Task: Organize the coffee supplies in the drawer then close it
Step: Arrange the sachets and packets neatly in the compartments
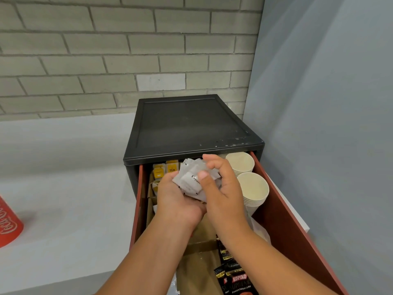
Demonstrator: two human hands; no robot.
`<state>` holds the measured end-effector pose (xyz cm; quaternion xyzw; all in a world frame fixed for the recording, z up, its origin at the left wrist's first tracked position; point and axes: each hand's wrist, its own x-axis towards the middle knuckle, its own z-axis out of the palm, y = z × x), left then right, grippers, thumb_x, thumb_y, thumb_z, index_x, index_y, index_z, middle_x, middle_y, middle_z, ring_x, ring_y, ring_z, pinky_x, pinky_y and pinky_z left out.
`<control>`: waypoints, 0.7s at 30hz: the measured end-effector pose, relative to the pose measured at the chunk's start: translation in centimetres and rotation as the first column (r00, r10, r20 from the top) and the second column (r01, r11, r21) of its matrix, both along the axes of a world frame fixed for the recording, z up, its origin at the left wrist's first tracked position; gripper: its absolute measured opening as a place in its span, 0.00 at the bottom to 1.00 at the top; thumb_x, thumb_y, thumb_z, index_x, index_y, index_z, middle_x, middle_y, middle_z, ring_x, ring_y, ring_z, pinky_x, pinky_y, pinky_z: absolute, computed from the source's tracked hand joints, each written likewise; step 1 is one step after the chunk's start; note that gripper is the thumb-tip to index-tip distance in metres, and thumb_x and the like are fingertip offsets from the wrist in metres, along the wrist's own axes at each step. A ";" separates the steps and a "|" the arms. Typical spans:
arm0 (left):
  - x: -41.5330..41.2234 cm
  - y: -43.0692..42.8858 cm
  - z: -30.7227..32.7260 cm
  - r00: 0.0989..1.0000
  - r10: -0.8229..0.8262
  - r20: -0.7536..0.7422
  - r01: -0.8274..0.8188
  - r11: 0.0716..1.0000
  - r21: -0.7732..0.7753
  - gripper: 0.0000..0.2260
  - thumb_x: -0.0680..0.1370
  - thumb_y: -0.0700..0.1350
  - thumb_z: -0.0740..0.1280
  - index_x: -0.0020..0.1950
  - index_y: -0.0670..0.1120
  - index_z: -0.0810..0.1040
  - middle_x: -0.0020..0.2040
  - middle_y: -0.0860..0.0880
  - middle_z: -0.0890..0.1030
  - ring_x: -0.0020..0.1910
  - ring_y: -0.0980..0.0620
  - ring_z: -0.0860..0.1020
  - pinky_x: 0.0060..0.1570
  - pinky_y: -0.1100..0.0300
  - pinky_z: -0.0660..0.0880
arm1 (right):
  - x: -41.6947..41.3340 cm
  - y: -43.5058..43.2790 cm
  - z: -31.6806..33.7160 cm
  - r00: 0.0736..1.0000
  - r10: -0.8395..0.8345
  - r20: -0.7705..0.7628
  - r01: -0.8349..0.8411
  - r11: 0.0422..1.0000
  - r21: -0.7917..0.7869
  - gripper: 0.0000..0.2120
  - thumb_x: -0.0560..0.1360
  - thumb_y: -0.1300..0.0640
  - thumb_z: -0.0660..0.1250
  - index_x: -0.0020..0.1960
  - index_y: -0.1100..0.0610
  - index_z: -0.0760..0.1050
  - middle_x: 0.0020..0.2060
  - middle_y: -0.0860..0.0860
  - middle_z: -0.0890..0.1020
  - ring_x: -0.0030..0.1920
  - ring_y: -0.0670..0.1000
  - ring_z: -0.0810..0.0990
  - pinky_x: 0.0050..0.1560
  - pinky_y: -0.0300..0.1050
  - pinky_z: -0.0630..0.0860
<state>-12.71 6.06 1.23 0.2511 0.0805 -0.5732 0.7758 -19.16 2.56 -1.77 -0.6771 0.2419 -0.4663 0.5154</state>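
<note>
A red-walled drawer (282,209) stands pulled out of a black cabinet (191,126). Over its middle, my left hand (176,201) cups a bunch of white creamer sachets (192,177) from below. My right hand (223,188) pinches the same bunch from the right, thumb on top. Yellow tea bags (164,169) stand at the drawer's back left. Two stacks of cream paper cups (253,188) lie along the right wall. Black Kopiko coffee sachets (236,277) sit at the front right. Brown cardboard dividers (202,245) split the drawer's floor.
The cabinet sits on a pale grey counter (63,199) in a corner, with a grey brick wall (106,50) behind and a plain blue-grey wall (329,103) on the right. A red container (8,226) stands at the counter's left edge.
</note>
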 end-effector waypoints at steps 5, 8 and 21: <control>-0.5 -0.1 0.3 0.998 0.054 0.014 -0.054 0.998 0.039 0.15 0.80 0.42 0.51 0.44 0.38 0.76 0.36 0.37 0.82 0.42 0.40 0.79 0.34 0.51 0.80 | -0.3 0.0 0.0 0.996 -0.007 0.094 -0.002 0.995 0.101 0.07 0.78 0.56 0.63 0.46 0.44 0.70 0.44 0.37 0.78 0.49 0.36 0.79 0.40 0.35 0.79; 0.0 0.0 0.3 0.998 0.050 -0.032 -0.050 0.999 -0.016 0.16 0.81 0.47 0.54 0.55 0.39 0.76 0.50 0.37 0.80 0.47 0.40 0.79 0.37 0.49 0.80 | -0.2 0.0 -0.7 0.996 -0.038 0.078 0.032 0.996 0.082 0.03 0.71 0.55 0.64 0.41 0.47 0.72 0.49 0.42 0.77 0.53 0.42 0.78 0.50 0.43 0.79; -0.8 0.6 0.4 0.988 0.040 0.152 -0.038 0.999 -0.022 0.13 0.81 0.44 0.56 0.47 0.41 0.78 0.30 0.41 0.83 0.26 0.45 0.82 0.25 0.54 0.79 | -0.9 1.3 -0.1 0.993 0.074 -0.091 -0.065 0.994 0.089 0.40 0.73 0.70 0.63 0.59 0.24 0.55 0.58 0.28 0.63 0.59 0.29 0.66 0.54 0.24 0.70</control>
